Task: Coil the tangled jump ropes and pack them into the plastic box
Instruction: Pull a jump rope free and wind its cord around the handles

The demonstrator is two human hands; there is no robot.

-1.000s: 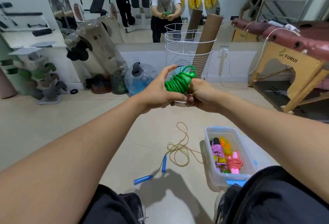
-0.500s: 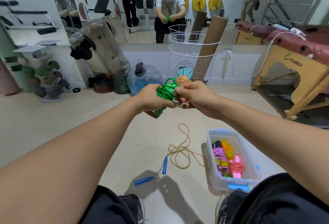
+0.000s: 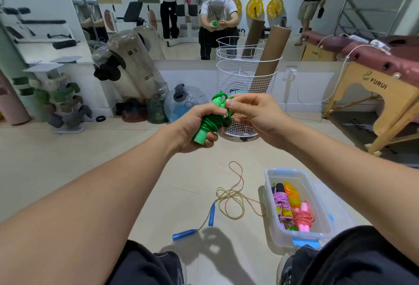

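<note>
A green jump rope [image 3: 209, 123] is wound round its own handles into a tight bundle. My left hand [image 3: 195, 127] grips that bundle at chest height. Beside it, my right hand [image 3: 256, 114] pinches the loose end loop of the green cord at the bundle's top. On the floor below lies a yellowish rope with blue handles [image 3: 226, 200], still loose and tangled. To its right stands the clear plastic box [image 3: 319, 212], holding coiled purple, orange, yellow and pink ropes.
A white wire basket [image 3: 247, 78] with cardboard tubes stands behind my hands. A wooden massage table [image 3: 383, 94] is at the right. Water jugs, dumbbells and a rack line the mirrored wall at the left. My knees frame the bottom edge.
The bundle has turned from lying sideways to nearly upright in my left hand. My right hand has shifted from gripping the bundle to pinching the cord's end loop at the top.
</note>
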